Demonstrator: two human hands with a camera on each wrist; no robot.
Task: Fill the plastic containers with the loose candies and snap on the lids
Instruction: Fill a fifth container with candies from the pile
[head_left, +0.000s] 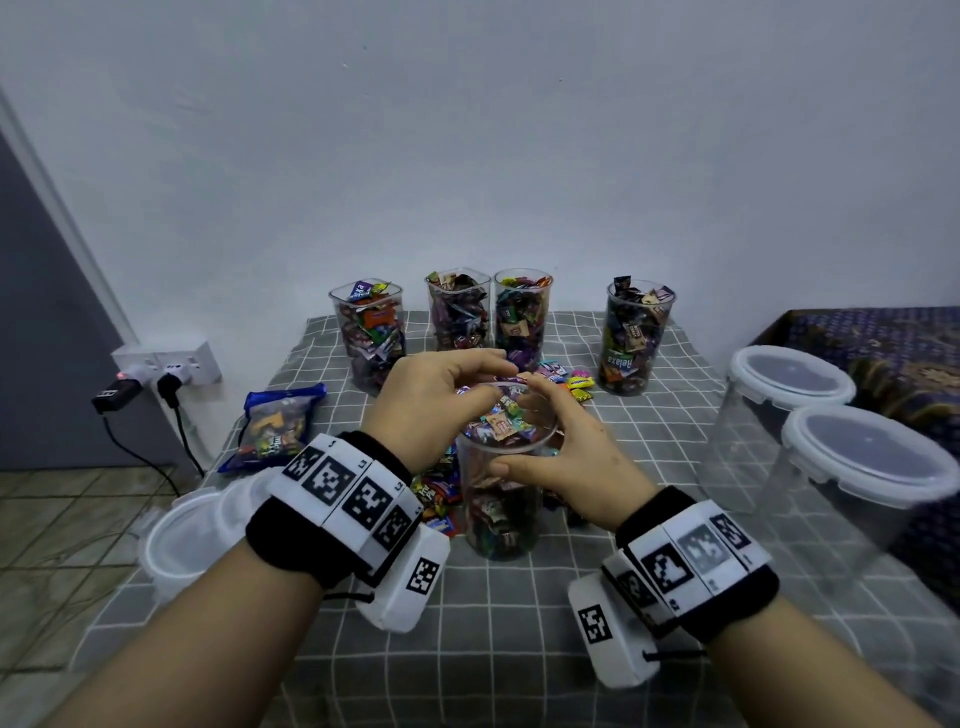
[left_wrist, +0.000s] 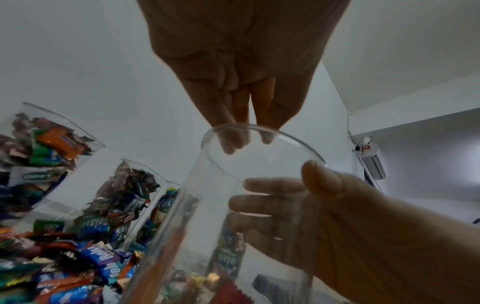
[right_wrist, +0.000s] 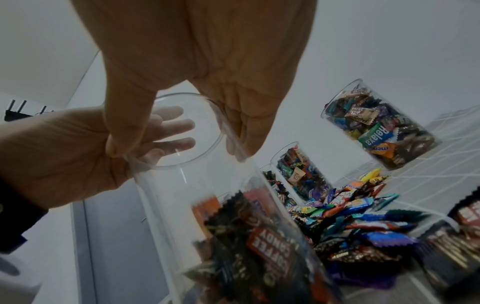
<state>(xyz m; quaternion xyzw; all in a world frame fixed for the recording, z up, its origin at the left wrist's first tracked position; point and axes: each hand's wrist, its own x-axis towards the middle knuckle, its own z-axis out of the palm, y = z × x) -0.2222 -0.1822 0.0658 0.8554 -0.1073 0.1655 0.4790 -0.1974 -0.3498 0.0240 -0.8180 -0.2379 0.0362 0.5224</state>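
A tall clear plastic container (head_left: 501, 519) stands mid-table, its lower part filled with wrapped candies. My right hand (head_left: 535, 434) grips it just under the rim, with the thumb (right_wrist: 122, 142) on the near side and the fingers wrapped round the far side. Over the open mouth hovers my left hand (head_left: 485, 387), its fingertips (left_wrist: 228, 144) dipping just inside the rim. No candy shows between those fingers. Loose candies (head_left: 569, 379) lie behind the container, and more (head_left: 436, 499) lie to its left.
Several open containers full of candy (head_left: 371, 338) (head_left: 460, 317) (head_left: 522, 322) (head_left: 636, 338) line the back. Two empty lidded containers (head_left: 779, 410) (head_left: 862, 499) stand at the right. A blue candy bag (head_left: 275, 426) and white lids (head_left: 187, 540) are at the left edge, near a wall socket (head_left: 166, 371).
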